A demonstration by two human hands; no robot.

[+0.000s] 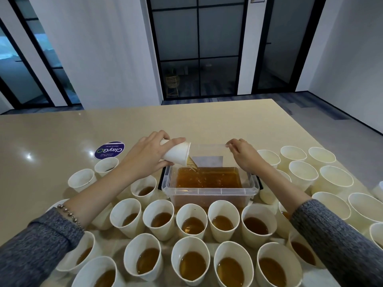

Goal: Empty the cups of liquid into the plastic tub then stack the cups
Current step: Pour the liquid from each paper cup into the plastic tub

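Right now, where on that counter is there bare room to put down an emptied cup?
The beige counter is bare beyond the clear plastic tub, back to its far edge, and on the far left around the round purple sticker. Near the person it is crowded: white paper cups of brown liquid stand packed in rows, and empty white paper cups fill the right side.

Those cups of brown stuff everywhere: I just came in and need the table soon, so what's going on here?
A person is emptying them one by one. The left hand grips a tilted paper cup, pouring brown liquid into the clear plastic tub, which is already fairly full. The right hand holds the tub's far rim. Many filled cups still stand in front; empty cups sit to the right, unstacked.
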